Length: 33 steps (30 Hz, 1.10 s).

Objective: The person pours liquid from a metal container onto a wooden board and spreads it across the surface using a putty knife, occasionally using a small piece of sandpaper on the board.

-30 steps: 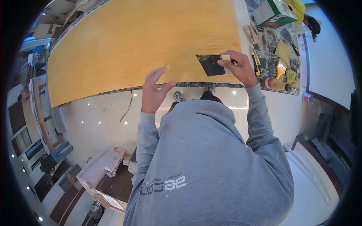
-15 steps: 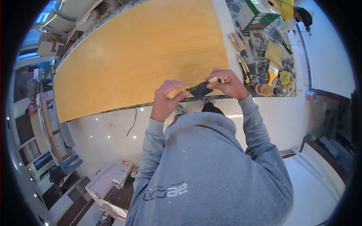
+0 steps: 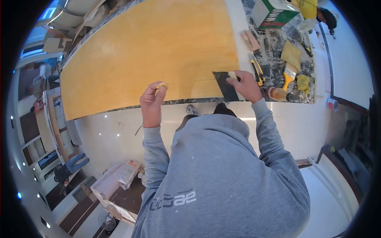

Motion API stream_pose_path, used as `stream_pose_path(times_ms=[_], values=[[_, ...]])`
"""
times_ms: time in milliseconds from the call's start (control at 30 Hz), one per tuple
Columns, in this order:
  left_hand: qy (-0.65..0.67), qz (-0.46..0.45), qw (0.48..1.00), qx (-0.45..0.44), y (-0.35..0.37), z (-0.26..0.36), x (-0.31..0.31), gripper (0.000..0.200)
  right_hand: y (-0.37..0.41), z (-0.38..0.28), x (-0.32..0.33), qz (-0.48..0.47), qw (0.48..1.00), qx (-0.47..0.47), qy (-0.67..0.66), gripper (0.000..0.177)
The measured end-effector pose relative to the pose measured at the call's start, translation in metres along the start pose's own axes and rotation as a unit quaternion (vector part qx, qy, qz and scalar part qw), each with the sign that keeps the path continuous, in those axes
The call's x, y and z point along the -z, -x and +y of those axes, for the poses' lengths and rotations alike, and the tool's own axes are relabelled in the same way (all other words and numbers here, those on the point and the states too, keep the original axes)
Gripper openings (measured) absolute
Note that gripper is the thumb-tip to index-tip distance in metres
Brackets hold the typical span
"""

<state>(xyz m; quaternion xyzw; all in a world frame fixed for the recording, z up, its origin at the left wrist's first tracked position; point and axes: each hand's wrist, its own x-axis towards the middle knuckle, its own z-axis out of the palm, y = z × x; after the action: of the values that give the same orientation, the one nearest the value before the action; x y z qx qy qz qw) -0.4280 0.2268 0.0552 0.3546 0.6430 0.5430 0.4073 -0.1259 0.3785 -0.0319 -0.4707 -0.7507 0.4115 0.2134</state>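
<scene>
My right hand [image 3: 247, 87] is closed on a scraper [image 3: 227, 86] with a dark, flat blade and a pale strip along its back edge. The blade is held over the near edge of a yellow panel [image 3: 147, 51], toward its right end. My left hand [image 3: 151, 104] is raised apart from it, also over the panel's near edge. Between its pinched fingertips sits a small yellowish lump [image 3: 162, 85], too small to identify surely.
Right of the panel lie a yellow utility knife [image 3: 257, 71], a paintbrush [image 3: 289, 76], a yellow cloth [image 3: 303, 83], a folded yellowish sheet [image 3: 291, 54] and an amber bottle [image 3: 276, 94]. A green-and-white container [image 3: 274, 15] stands farther back. Other people [image 3: 327, 19] are in the background.
My hands have moved apart. The left went leftward off the scraper with the yellowish lump; the right turned the scraper so its dark blade faces up more fully.
</scene>
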Motion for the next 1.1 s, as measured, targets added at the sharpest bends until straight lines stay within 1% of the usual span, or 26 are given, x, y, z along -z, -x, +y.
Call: stream_pose_path(times_ms=[33,67,133,233,333,433,467,533,567,600,633,667,733,833,933,1033,1100], values=[[0.019,0.015,1.000,-0.011,-0.001,-0.003,0.005,0.020,0.000,0.003,0.004,-0.004,1.000,-0.012,-0.010,0.034],[0.034,0.034,0.999,-0.024,-0.001,-0.003,0.014,0.021,0.000,0.005,0.006,-0.004,0.998,-0.002,-0.061,0.033],[0.072,0.032,0.997,-0.011,0.004,-0.001,0.023,0.024,-0.002,0.002,0.002,-0.008,0.985,0.017,-0.170,0.031],[0.114,0.021,0.993,0.012,0.009,0.002,0.026,0.031,-0.004,-0.005,0.002,-0.047,0.988,-0.010,-0.145,0.031],[0.138,0.001,0.990,0.028,0.013,0.004,0.027,0.039,-0.006,0.001,-0.012,-0.057,0.988,-0.008,-0.146,0.030],[0.154,-0.018,0.988,0.028,0.016,0.006,0.034,0.046,-0.004,-0.008,-0.021,-0.052,0.982,-0.009,-0.182,0.028],[0.159,-0.023,0.987,0.026,0.018,0.006,0.036,0.047,-0.004,-0.014,-0.024,-0.057,0.975,-0.026,-0.214,0.028],[0.120,-0.027,0.992,0.011,0.023,0.006,0.048,0.052,-0.002,-0.029,-0.023,-0.059,0.961,-0.065,-0.263,0.028],[0.112,-0.037,0.993,0.003,0.024,0.004,0.051,0.054,0.000,-0.036,-0.026,-0.067,0.903,-0.101,-0.413,0.030],[0.094,-0.038,0.995,0.020,0.026,0.005,0.055,0.057,0.000,-0.041,-0.031,-0.067,0.822,-0.127,-0.550,0.033],[0.076,-0.038,0.996,0.035,0.028,0.006,0.064,0.060,0.001,-0.039,-0.031,-0.080,0.784,-0.144,-0.599,0.037],[0.074,-0.035,0.996,0.042,0.031,0.001,0.073,0.062,0.002,-0.049,-0.029,-0.068,0.767,-0.159,-0.617,0.036],[0.058,-0.020,0.996,0.060,0.041,-0.015,0.098,0.065,0.003,-0.061,-0.028,-0.064,0.764,-0.165,-0.620,0.037],[0.052,0.010,0.994,0.096,0.060,-0.046,0.138,0.066,0.004,-0.074,-0.039,-0.062,0.781,-0.149,-0.603,0.040],[0.058,0.035,0.988,0.138,0.084,-0.080,0.180,0.065,0.008,-0.103,-0.053,-0.065,0.825,-0.086,-0.555,0.046],[0.052,0.073,0.982,0.164,0.113,-0.133,0.229,0.063,0.012,-0.123,-0.077,-0.060,0.818,-0.098,-0.563,0.050],[-0.017,0.092,0.973,0.213,0.138,-0.182,0.262,0.062,0.013,-0.128,-0.095,-0.047,0.825,-0.067,-0.559,0.040]])
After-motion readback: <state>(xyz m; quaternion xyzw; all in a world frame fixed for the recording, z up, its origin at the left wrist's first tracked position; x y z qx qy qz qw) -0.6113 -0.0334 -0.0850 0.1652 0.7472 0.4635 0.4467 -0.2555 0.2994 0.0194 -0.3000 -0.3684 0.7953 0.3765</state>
